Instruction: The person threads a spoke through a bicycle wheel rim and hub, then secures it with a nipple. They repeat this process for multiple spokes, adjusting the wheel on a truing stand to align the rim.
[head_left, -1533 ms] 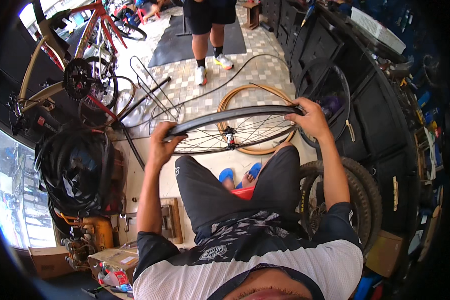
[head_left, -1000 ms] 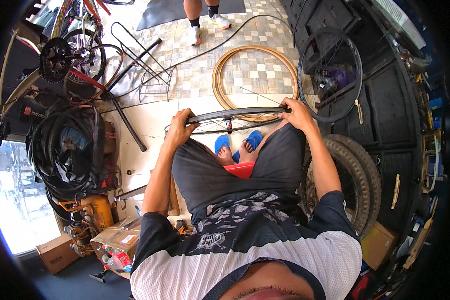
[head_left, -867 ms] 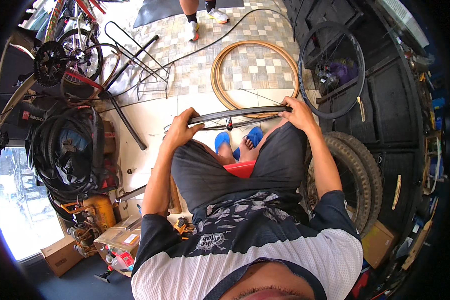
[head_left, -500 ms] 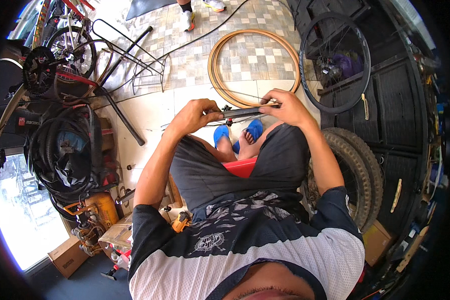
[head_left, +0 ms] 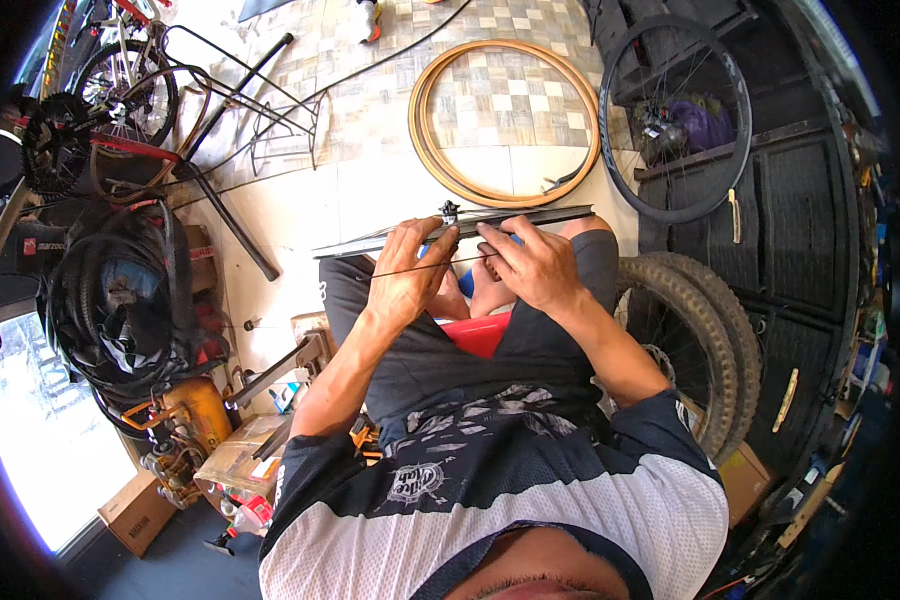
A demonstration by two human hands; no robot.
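Observation:
A bicycle wheel (head_left: 560, 214) with a dark rim stands nearly edge-on between my knees, its hub (head_left: 450, 210) showing just beyond my fingers. My left hand (head_left: 406, 265) is closed on the near part of the rim, thumb and fingertips pressed against it left of the middle. My right hand (head_left: 536, 264) grips the same rim a short way to the right, fingertips pinching its edge. The two hands' fingertips are close together. A thin dark strand (head_left: 395, 272) runs across my left hand toward the right; its kind is unclear. The fingers partly hide the rim.
Two tan-walled tyres (head_left: 422, 110) lie on the tiled floor ahead. Another wheel (head_left: 610, 120) leans on black cabinets (head_left: 800, 210) at right, above knobby tyres (head_left: 735, 350). Coiled black tyres (head_left: 70, 290), a bike (head_left: 135, 148) and a cardboard box (head_left: 135, 515) are at left.
My hands have come closer together and nearer my body, onto the rim's middle. The wheel's rim now shows wider from side to side. The view has shifted slightly.

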